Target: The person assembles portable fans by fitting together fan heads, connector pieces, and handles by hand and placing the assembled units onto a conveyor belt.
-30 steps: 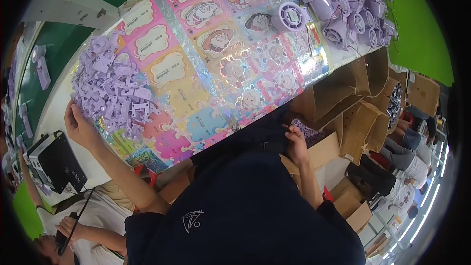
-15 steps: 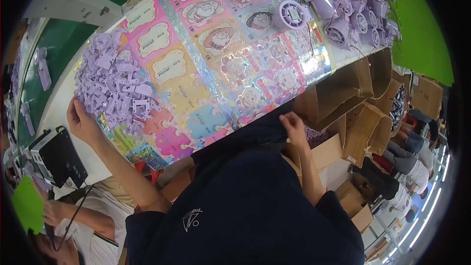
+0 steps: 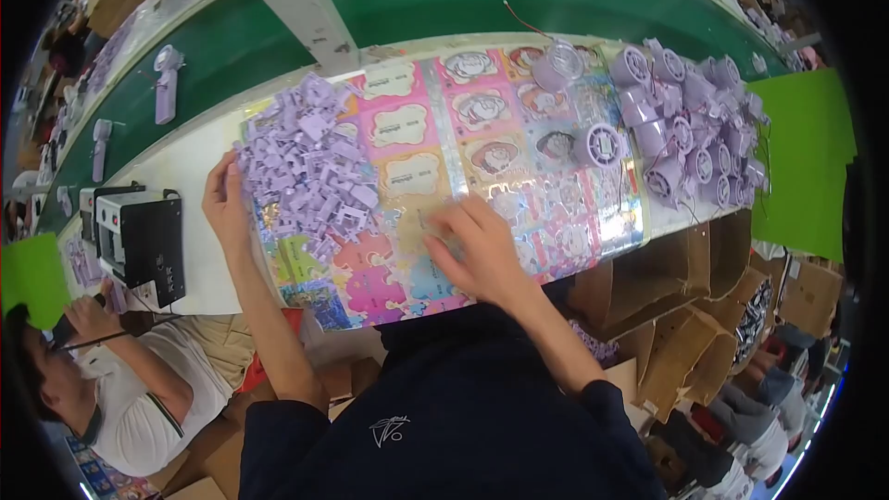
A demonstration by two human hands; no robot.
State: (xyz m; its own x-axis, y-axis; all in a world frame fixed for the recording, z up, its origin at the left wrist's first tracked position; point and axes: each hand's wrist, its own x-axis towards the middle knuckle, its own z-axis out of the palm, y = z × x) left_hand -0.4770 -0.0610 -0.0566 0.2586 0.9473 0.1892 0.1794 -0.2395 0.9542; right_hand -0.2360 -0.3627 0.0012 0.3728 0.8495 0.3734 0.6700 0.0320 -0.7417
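A heap of small lilac plastic parts [image 3: 310, 162] lies on the left of the glossy printed sheet [image 3: 435, 264] covering the table. My left hand [image 3: 225, 204] rests against the heap's left edge, fingers loosely extended and partly hidden, with no held part visible. Over the sheet's middle, my right hand [image 3: 477, 250] is slightly blurred. Its thumb and fingers are apart, and nothing shows between them. To its right sits a round lilac fan housing [image 3: 600, 145] with a grille, and behind that stands another lilac cup-like housing [image 3: 558, 65].
Several wired lilac housings [image 3: 690, 130] are piled at the right. A green conveyor belt [image 3: 426, 5] runs behind a grey post [image 3: 292, 5]. A black box-shaped device [image 3: 141, 245] stands left, near a seated co-worker [image 3: 139, 389]. Open cardboard boxes [image 3: 681, 343] sit below the table's right edge.
My right hand has risen from beside the table's front edge to over the sheet's middle. My left hand stays by the heap. The view has shifted, showing more of the conveyor belt.
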